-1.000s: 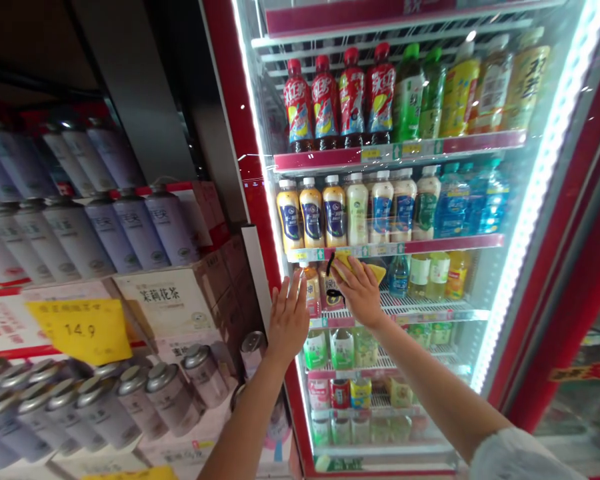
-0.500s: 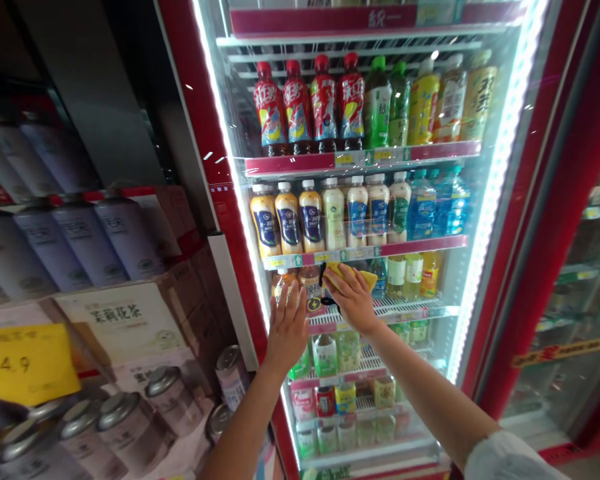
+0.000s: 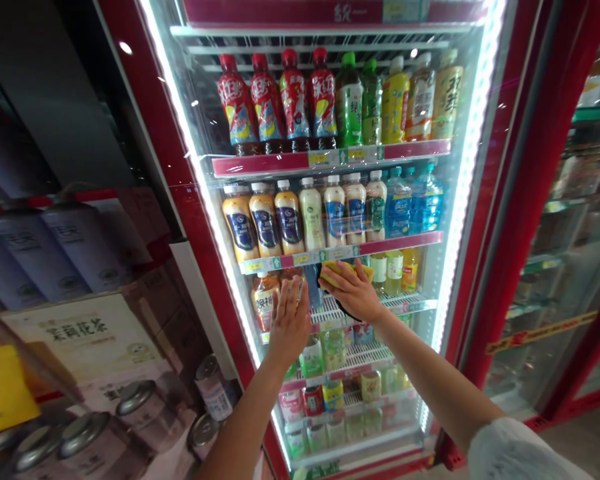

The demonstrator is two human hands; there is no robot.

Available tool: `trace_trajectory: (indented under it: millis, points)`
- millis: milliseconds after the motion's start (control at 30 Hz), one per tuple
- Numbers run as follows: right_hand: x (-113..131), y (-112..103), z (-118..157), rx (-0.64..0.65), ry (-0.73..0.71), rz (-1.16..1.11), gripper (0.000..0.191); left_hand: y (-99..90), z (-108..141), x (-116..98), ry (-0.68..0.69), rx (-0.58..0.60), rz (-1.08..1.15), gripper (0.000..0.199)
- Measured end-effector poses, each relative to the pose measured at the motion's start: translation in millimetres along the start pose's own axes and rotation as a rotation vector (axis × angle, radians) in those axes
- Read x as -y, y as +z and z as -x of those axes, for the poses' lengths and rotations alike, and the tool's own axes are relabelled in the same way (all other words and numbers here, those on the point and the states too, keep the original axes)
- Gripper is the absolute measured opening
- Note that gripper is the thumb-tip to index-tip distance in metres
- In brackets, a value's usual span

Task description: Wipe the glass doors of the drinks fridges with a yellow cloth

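A yellow cloth (image 3: 333, 272) with a dark edge and strap lies under my right hand (image 3: 354, 288), pressed flat against the glass door of a lit drinks cooler (image 3: 275, 163). The fingers of that hand lie over the cloth. To its left, my left hand (image 3: 290, 321) rests on the glass with fingers stretched out and holds nothing. Behind the glass, both hands are in front of the third shelf, below a row of white-capped bottles (image 3: 290, 220).
Cartons and purple bottles (image 3: 83, 247) stand on a display at the left, with silver-topped cans (image 3: 93, 440) lower down and a yellow sign (image 3: 5, 390). Another red-framed cooler (image 3: 535, 267) is on the right.
The view has shifted to the right, so the cooler sits further left in the picture. Against the shelves behind, both hands have moved to the right, the cloth along with my right hand.
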State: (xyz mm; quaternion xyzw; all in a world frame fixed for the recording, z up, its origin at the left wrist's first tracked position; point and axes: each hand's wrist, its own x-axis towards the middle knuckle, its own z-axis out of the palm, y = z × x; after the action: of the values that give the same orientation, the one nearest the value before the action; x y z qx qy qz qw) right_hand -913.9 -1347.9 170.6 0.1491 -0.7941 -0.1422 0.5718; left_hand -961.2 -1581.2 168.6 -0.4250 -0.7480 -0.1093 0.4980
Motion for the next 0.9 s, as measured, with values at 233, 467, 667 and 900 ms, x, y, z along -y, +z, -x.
trace_trajectory:
  millis: [233, 467, 667, 900]
  points:
    - [-15.7, -5.7, 34.7, -0.138, 0.246, 0.055, 0.052, 8.4, -6.9, -17.0, -0.026, 0.012, 0.004, 0.089]
    - [-49.6, -6.3, 23.6, -0.073, 0.041, 0.017, 0.054, 16.0, -30.0, -32.5, -0.034, -0.017, 0.014, 0.087]
    - [-56.9, -14.3, 59.9, -0.219, 0.453, 0.092, 0.060, 28.4, -33.4, -54.5, -0.037, 0.005, 0.039, 0.089]
    - [-94.1, -22.4, 67.5, -0.043, 0.062, 0.077, 0.052, 43.7, -45.8, -80.6, 0.036, 0.019, 0.052, 0.088]
